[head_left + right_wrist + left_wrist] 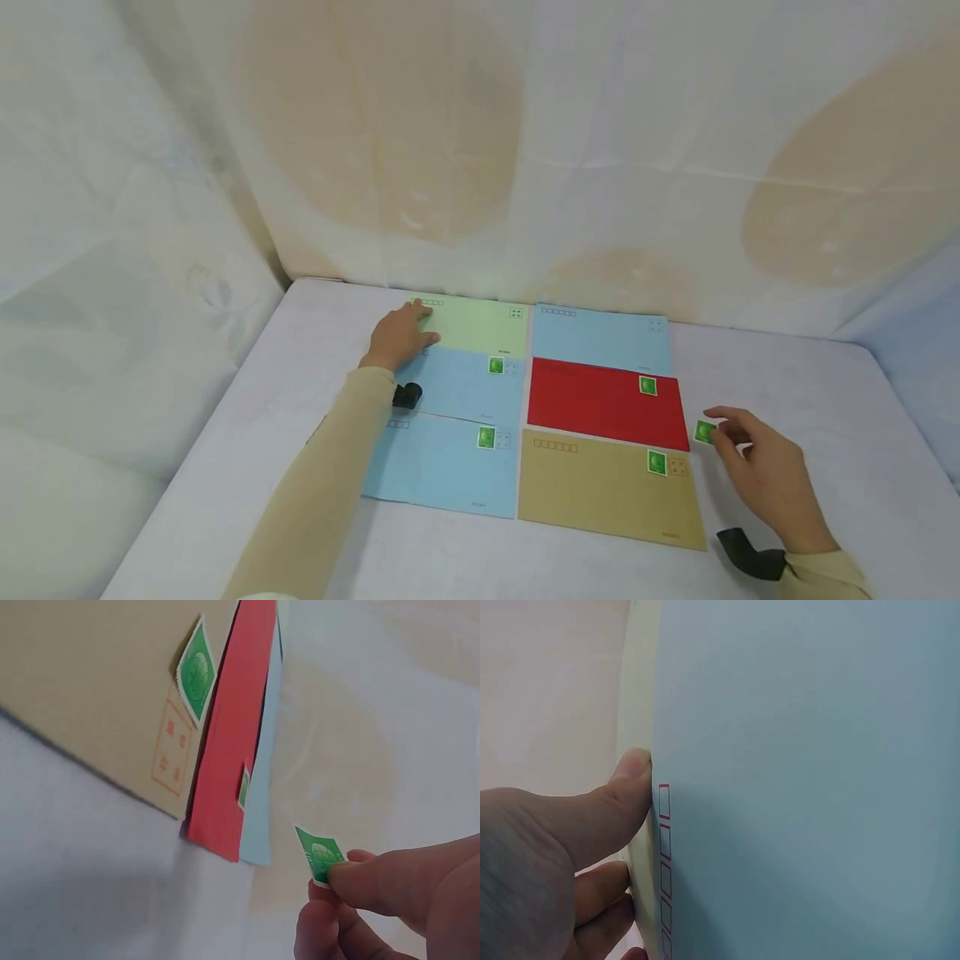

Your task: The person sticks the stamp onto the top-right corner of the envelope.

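Observation:
My right hand (772, 475) pinches a small green postage stamp (321, 855) between thumb and fingertips, to the right of the red envelope. My left hand (397, 337) rests on the left end of the pale green envelope (480, 325) at the back left, fingers spread and thumb near its lower edge. Below that lie two light blue envelopes, the middle one (465, 387) and the front one (442, 467), each bearing a green stamp. In the right column, the red envelope (600, 400) and the tan envelope (600, 487) bear stamps too. The back-right blue envelope (600, 342) shows no stamp.
The envelopes lie in two columns on a white-covered table (780, 367). A pale curtain (630, 150) with tan circles hangs behind the table's back edge. Black wrist mounts (750, 557) sit at both wrists.

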Action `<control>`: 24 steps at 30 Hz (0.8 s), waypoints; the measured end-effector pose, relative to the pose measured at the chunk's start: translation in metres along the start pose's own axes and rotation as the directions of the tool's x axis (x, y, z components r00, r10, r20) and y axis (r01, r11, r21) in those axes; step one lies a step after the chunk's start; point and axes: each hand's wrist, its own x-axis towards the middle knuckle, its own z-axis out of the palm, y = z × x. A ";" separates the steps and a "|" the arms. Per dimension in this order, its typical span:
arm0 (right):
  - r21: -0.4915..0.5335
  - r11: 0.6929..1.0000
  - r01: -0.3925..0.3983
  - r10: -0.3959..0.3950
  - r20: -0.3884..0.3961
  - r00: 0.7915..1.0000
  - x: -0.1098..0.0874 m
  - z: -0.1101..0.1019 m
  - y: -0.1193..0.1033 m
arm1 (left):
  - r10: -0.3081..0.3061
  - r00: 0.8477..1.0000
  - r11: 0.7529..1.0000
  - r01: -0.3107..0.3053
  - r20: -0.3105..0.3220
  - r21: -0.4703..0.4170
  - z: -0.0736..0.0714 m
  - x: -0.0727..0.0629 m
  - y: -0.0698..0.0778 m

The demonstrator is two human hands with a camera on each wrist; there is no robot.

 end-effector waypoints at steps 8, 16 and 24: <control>0.005 0.999 -0.035 0.035 0.028 0.999 0.005 0.003 -0.012 | -0.005 1.000 1.000 0.005 0.004 -0.005 0.001 0.000 -0.002; 0.027 1.000 0.008 -0.008 0.004 1.000 0.013 0.006 -0.021 | -0.007 1.000 1.000 0.007 -0.002 0.001 -0.001 -0.001 -0.003; 0.045 0.999 0.027 -0.027 0.000 1.000 0.021 0.008 -0.028 | -0.010 1.000 1.000 0.010 0.000 0.005 0.001 0.000 -0.004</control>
